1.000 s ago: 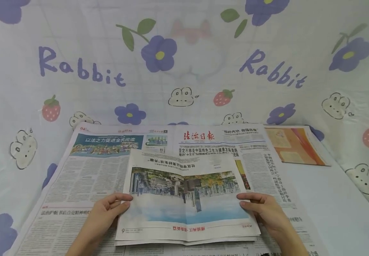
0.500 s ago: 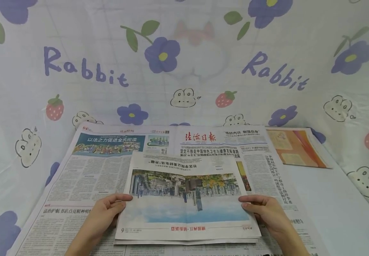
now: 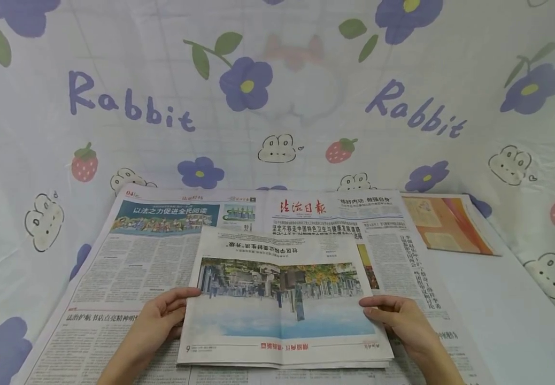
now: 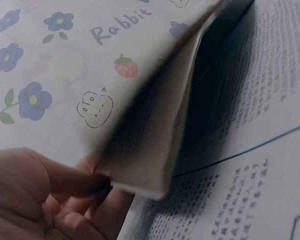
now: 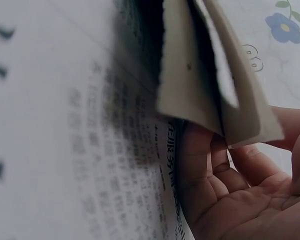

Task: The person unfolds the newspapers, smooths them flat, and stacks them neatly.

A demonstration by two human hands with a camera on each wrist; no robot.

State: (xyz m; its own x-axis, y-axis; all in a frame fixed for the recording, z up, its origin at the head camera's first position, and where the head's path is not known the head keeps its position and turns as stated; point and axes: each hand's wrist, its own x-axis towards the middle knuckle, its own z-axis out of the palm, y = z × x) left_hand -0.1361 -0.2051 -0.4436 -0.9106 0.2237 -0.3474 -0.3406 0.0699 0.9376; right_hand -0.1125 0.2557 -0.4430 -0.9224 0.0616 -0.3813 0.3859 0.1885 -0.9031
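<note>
A folded newspaper (image 3: 284, 315), with an upside-down city photo and a vertical crease down its middle, is held at both side edges in the head view. My left hand (image 3: 159, 323) pinches its left edge. On the opposite edge my right hand (image 3: 400, 321) pinches it between thumb and fingers. In the left wrist view the folded layers (image 4: 145, 175) gape apart at the pinched side, above a printed sheet. The right wrist view shows several paper layers (image 5: 195, 95) fanned slightly, with fingers (image 5: 195, 165) curled beneath them.
Spread newspaper sheets (image 3: 99, 278) lie beneath the held one on a white table (image 3: 489, 299). An orange printed sheet (image 3: 455, 222) lies at the back right. Behind hangs a white curtain (image 3: 306, 64) printed with flowers, strawberries and rabbits.
The folded newspaper has shifted very slightly to the right, and the left fingers have changed position a little at its edge. The head view has drifted slightly.
</note>
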